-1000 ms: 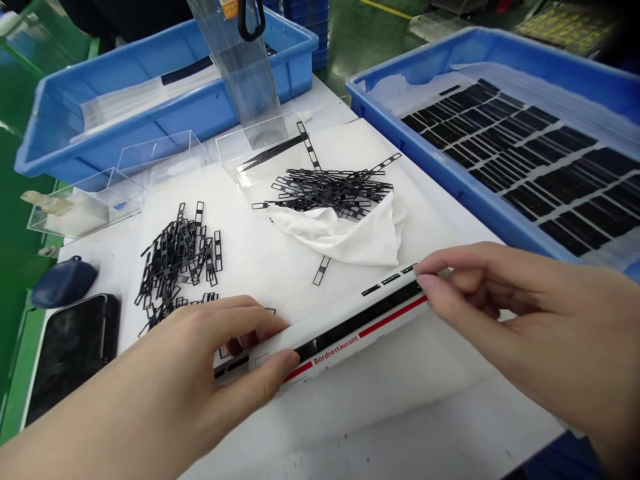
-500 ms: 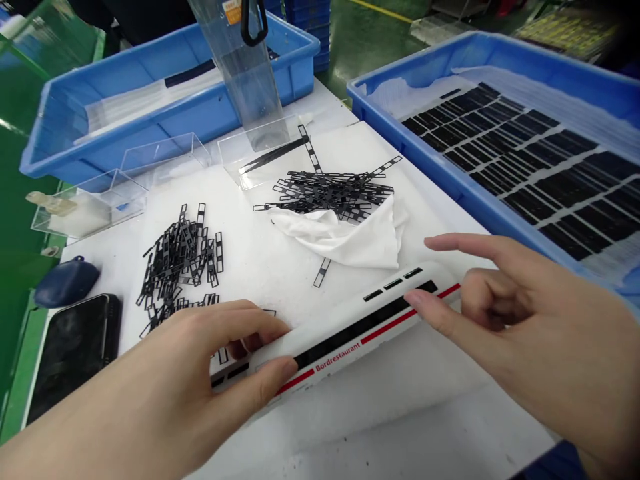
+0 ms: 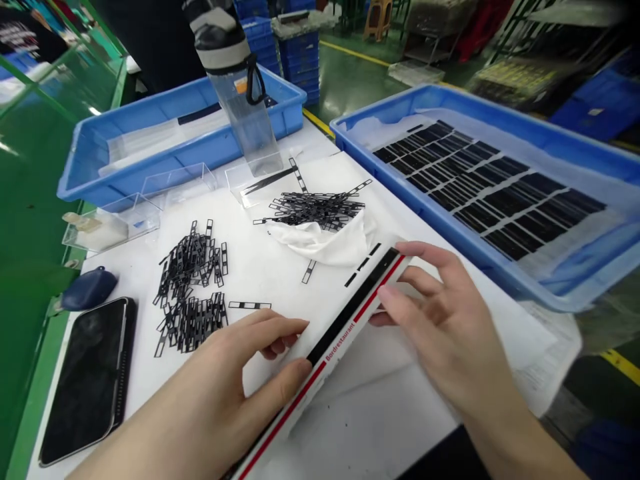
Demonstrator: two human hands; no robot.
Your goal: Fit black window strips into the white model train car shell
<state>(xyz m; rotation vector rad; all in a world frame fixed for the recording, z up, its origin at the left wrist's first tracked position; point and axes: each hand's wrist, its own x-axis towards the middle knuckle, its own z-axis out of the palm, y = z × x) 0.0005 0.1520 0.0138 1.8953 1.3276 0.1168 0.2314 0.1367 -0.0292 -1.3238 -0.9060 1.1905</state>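
Note:
A white model train car body point(image 3: 340, 335), marked "Bordrestaurant" with a black window band and a red stripe, lies tilted between my hands. My left hand point(image 3: 250, 373) grips its nearer part, thumb on the window band side and fingers over the far edge. At its upper right end my right hand point(image 3: 430, 300) holds on, index fingertip at the end and thumb against the red stripe. Beyond it lies a crumpled white cloth point(image 3: 325, 243), partly over a pile of black window-frame strips point(image 3: 320, 208). More strips are heaped to the left point(image 3: 193, 257), and a single strip point(image 3: 250, 305) lies near my left hand.
Blue trays stand at the back left point(image 3: 170, 160) and right point(image 3: 480, 260), the right one holding rows of black parts. A clear bottle point(image 3: 250, 127), tweezers point(image 3: 270, 181), clear acrylic boxes point(image 3: 145, 217), a phone point(image 3: 87, 380) and a dark blue case point(image 3: 89, 288) surround the work surface.
My right hand has closed in on the car body's far end, having been apart from most of it. The body has swung to a steeper slant, and the camera view has shifted upward.

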